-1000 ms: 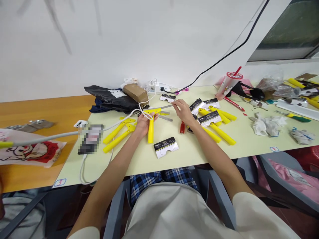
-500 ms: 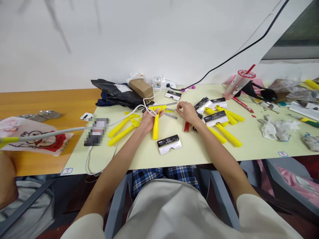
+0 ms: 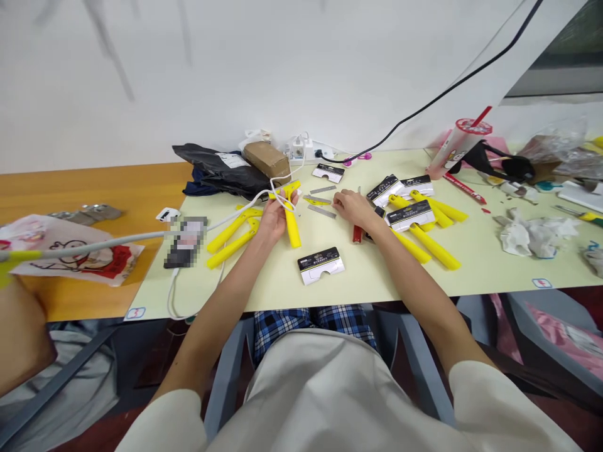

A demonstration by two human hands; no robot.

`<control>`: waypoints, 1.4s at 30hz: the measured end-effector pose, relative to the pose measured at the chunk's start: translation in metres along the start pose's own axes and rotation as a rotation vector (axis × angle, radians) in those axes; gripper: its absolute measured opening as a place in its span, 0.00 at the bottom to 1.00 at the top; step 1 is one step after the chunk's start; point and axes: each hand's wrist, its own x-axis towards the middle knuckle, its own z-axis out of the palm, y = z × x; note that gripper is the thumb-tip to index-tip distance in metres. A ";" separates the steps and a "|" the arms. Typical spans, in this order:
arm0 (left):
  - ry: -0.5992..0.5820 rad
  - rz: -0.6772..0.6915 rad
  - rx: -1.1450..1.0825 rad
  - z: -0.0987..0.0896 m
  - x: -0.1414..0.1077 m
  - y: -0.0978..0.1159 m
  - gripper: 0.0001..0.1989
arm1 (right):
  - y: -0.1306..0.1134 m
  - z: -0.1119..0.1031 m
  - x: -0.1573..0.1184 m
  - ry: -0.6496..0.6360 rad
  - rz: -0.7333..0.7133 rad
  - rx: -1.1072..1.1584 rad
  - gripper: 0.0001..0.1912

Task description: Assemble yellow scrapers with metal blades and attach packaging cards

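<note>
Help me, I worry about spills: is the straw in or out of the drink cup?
In: the red straw sticks up from the patterned top of the drink cup.

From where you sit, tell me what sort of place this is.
Likely an indoor workshop: several yellow-handled tools, loose metal strips and printed cards are spread across the table.

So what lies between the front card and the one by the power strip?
Metal strips and a small yellow piece, on the table in the head view.
</note>
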 end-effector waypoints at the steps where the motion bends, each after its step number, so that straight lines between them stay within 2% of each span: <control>1: 0.009 0.009 -0.003 0.000 0.001 0.002 0.14 | 0.000 0.001 0.000 0.002 0.000 -0.002 0.13; 4: 0.031 0.040 -0.008 0.001 0.001 0.007 0.13 | -0.001 0.004 0.001 0.087 -0.038 0.022 0.13; 6: 0.035 0.052 -0.003 0.001 0.001 0.010 0.12 | -0.005 0.002 -0.001 0.153 -0.146 0.149 0.13; 7: 0.034 0.057 0.003 0.001 0.001 0.011 0.10 | -0.009 0.000 -0.003 0.146 -0.223 0.258 0.14; 8: 0.030 0.063 0.008 0.001 0.002 0.012 0.08 | -0.013 -0.004 -0.006 0.093 -0.305 0.383 0.15; 10: 0.022 0.078 0.011 0.001 0.002 0.013 0.04 | -0.025 -0.011 -0.013 -0.121 -0.431 0.597 0.19; 13: 0.027 0.096 0.001 0.001 0.003 0.014 0.05 | -0.044 -0.019 -0.025 -0.452 -0.474 0.652 0.28; 15: 0.033 0.102 0.005 0.002 0.003 0.013 0.05 | -0.053 -0.021 -0.031 -0.563 -0.486 0.595 0.32; 18: 0.052 0.113 0.011 0.004 0.002 0.012 0.06 | -0.061 -0.022 -0.038 -0.616 -0.512 0.501 0.27; 21: 0.070 0.103 -0.026 0.006 0.000 0.011 0.11 | -0.063 -0.025 -0.042 -0.563 -0.516 0.475 0.19; 24: 0.059 0.091 -0.052 0.009 -0.003 0.006 0.15 | -0.063 -0.028 -0.047 -0.417 -0.521 0.534 0.12; 28: 0.016 0.054 0.004 0.014 -0.012 -0.003 0.15 | -0.066 -0.027 -0.049 -0.245 -0.520 0.644 0.02; 31: -0.009 0.015 0.056 0.019 -0.019 -0.009 0.15 | -0.068 -0.023 -0.049 -0.173 -0.471 0.644 0.04; 34: 0.019 0.006 0.076 0.022 -0.022 -0.012 0.16 | -0.069 -0.018 -0.049 -0.107 -0.441 0.573 0.08; 42: 0.150 0.044 -0.009 0.018 -0.014 -0.008 0.16 | -0.077 -0.002 -0.055 0.192 -0.607 0.437 0.14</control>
